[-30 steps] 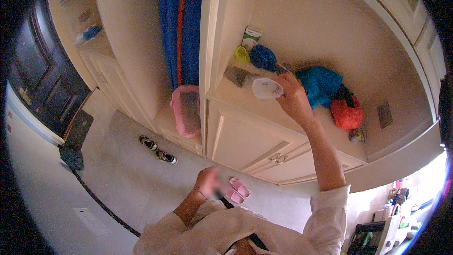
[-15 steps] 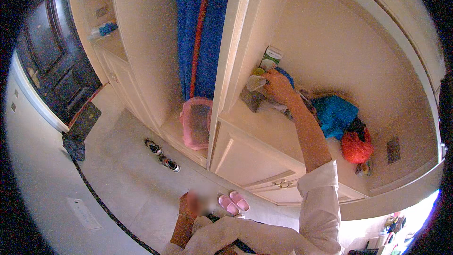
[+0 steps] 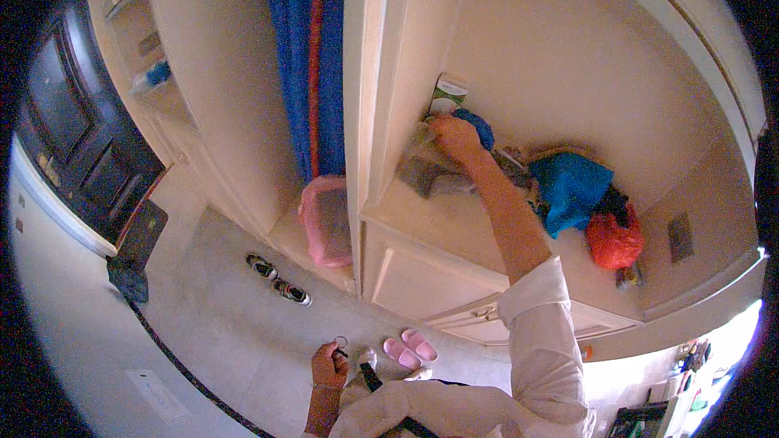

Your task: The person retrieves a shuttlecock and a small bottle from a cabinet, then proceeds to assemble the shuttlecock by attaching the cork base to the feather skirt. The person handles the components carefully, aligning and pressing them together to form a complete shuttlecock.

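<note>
My right hand (image 3: 456, 139) reaches into the open cabinet compartment. Its fingers curl down among the items in the back left corner; what they grip is hidden. Crumpled clear plastic (image 3: 419, 143) lies by the fingertips, and a green-and-white box (image 3: 449, 92) stands just behind them. A dark blue item (image 3: 475, 127) sits beside the hand, with a grey item (image 3: 420, 173) in front of it. Low in the view, my left hand (image 3: 328, 367) is closed on a thin ring with a small black piece, held above the floor.
Further right on the shelf (image 3: 454, 219) lie a blue cloth or bag (image 3: 570, 186) and a red plastic bag (image 3: 615, 239). A pink-rimmed bin (image 3: 309, 227) stands in the neighbouring compartment under blue hanging fabric (image 3: 302, 73). Pink slippers (image 3: 410, 349) and dark shoes (image 3: 277, 279) rest on the floor.
My right hand has shifted lower into the corner; the whitish piece and yellow bit at its fingers no longer show. The ring in my left hand has come into clear sight. The view has turned slightly.
</note>
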Motion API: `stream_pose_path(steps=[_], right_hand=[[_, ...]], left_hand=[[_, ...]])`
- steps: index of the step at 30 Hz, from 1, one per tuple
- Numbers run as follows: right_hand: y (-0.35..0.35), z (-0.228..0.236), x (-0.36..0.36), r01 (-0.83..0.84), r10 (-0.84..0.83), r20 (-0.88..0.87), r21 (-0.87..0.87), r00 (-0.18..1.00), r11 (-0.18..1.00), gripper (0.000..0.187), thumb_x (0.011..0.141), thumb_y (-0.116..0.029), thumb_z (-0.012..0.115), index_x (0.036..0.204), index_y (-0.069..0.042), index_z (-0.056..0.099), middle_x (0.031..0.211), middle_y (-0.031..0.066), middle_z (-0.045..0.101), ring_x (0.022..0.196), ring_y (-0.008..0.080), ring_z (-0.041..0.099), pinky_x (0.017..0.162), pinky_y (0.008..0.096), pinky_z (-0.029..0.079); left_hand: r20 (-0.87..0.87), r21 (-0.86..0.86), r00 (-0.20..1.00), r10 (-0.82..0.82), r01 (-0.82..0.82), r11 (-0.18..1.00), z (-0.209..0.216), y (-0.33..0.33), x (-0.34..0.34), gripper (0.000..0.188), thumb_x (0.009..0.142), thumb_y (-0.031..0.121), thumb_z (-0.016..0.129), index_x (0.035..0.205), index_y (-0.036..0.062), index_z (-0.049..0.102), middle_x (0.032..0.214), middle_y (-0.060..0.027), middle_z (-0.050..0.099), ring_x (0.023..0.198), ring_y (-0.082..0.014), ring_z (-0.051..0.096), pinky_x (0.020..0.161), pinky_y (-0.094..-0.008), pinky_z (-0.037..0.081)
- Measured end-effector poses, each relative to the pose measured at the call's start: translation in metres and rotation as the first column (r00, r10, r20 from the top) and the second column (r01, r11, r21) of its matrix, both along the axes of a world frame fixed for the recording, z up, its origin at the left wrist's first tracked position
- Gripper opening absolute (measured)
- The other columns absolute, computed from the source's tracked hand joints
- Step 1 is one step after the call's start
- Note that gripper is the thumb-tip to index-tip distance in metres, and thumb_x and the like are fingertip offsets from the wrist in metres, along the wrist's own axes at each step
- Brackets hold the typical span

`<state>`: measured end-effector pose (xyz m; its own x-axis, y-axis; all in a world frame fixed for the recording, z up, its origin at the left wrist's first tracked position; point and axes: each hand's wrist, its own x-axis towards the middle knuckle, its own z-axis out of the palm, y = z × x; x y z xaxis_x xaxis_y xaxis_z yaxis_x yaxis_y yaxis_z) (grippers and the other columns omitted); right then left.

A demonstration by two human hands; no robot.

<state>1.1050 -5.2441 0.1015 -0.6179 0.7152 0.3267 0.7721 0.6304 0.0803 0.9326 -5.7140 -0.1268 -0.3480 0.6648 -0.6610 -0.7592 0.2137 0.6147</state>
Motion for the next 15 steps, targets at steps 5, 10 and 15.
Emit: stream_pose_path(steps=[5,10,15], right_hand=[[-0.015,0.015,0.013,-0.079,0.072,-0.232,-0.018,0.970,0.997,0.030,0.070,-0.014,0.061,0.099,-0.007,0.060,0.088,0.0182,0.063,0.085,0.0331,0.060,0.074,0.0418,0.048],[-0.020,0.034,0.037,-0.100,-0.200,-0.634,-0.405,0.747,0.909,0.023,0.073,-0.019,0.066,0.089,-0.003,0.060,0.061,0.0066,0.058,0.051,0.0180,0.054,0.047,0.0321,0.044],[-0.100,0.081,0.058,-0.583,-0.507,-0.785,-0.611,0.356,0.536,0.022,0.073,-0.013,0.066,0.090,-0.005,0.055,0.052,-0.0034,0.045,0.033,0.0034,0.031,0.028,0.0185,0.020]], left_hand=[[-0.344,0.090,0.937,-0.066,0.103,0.991,-0.013,-0.001,0.001,0.019,0.077,0.013,0.056,0.064,0.0123,0.042,0.053,0.0023,0.034,0.041,-0.0097,0.032,0.035,-0.0238,0.023],[0.060,0.059,0.996,-0.058,0.055,0.997,0.015,0.008,0.001,0.015,0.079,0.014,0.054,0.068,0.0121,0.043,0.055,0.0018,0.035,0.041,-0.0098,0.032,0.035,-0.0245,0.024],[-0.847,0.121,0.504,-0.170,0.493,0.861,-0.006,0.021,-0.007,0.010,0.081,0.013,0.051,0.075,0.0080,0.045,0.062,-0.0005,0.042,0.047,-0.0090,0.039,0.042,-0.0241,0.034]])
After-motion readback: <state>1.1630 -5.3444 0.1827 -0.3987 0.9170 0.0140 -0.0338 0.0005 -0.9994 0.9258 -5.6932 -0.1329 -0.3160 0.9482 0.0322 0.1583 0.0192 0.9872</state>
